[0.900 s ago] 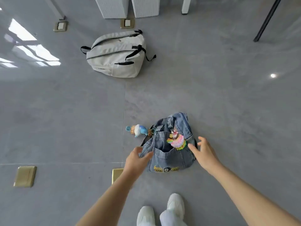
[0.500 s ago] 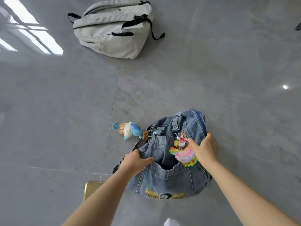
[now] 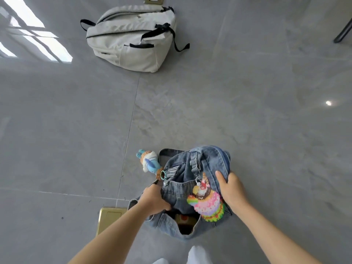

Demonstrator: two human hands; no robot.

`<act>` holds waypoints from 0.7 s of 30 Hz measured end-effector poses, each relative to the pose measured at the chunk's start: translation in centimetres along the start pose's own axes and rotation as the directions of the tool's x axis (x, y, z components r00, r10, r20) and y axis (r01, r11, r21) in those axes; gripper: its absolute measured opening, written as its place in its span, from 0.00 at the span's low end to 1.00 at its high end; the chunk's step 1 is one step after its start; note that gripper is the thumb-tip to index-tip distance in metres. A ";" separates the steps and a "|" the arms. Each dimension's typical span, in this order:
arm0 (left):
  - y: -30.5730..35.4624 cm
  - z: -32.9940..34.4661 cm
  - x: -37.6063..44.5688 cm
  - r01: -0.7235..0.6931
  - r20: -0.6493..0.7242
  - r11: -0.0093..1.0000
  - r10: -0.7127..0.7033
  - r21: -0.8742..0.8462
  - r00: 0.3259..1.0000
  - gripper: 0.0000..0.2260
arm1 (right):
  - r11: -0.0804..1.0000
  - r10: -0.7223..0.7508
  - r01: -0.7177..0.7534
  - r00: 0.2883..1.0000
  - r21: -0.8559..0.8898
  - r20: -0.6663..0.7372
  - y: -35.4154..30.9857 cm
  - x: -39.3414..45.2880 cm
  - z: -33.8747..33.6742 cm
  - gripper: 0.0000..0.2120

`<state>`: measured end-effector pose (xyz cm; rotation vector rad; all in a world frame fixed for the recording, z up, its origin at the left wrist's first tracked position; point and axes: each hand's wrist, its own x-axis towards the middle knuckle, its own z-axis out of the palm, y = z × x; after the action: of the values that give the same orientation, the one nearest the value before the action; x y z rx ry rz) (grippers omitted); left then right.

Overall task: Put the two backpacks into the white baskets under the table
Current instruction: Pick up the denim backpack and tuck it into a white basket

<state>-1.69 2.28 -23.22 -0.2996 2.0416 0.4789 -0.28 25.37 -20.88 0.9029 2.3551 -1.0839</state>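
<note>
The left hand (image 3: 155, 200) covers part of the denim backpack (image 3: 207, 164), and its fingertips are lost in the folds. The right hand (image 3: 231, 189) hides the backpack's right side. An orange thing (image 3: 183, 219) inside the open pocket is too dark to identify. The brass floor plate (image 3: 108, 220) is partly behind the left forearm. The top edge crops another plate (image 3: 153, 0); the right edge cuts a dark leg (image 3: 342, 33).

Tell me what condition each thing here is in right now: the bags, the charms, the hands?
Denim backpack: gripped on both sides, front pocket gaping.
White backpack: lying on the floor, untouched, zips look closed.
Blue plush charm: clipped to the denim backpack, hanging off its left side.
Rainbow cake charm: dangling on its front.
Left hand: closed on denim.
Right hand: closed on denim.
</note>
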 end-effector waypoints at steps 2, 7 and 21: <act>-0.4 -0.5 -2.3 -0.025 -0.037 0.999 0.023 -0.047 0.999 0.26 | 1.000 -0.003 0.003 1.000 0.007 0.016 -1.1 -1.9 -1.5 0.15; 1.0 -4.5 -9.9 -0.059 -0.089 0.977 0.042 -0.203 0.995 0.13 | 0.997 -0.035 0.031 0.998 0.077 0.053 -6.4 -6.6 -7.4 0.11; 11.0 -24.8 -37.3 -0.264 -0.294 0.886 0.155 -0.382 0.943 0.10 | 0.943 -0.184 0.167 0.982 0.288 0.034 -27.9 -21.8 -30.4 0.11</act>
<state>-7.00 1.38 22.63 -0.4131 2.2209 1.0700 -6.55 26.80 25.35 0.7499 2.3017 -1.5298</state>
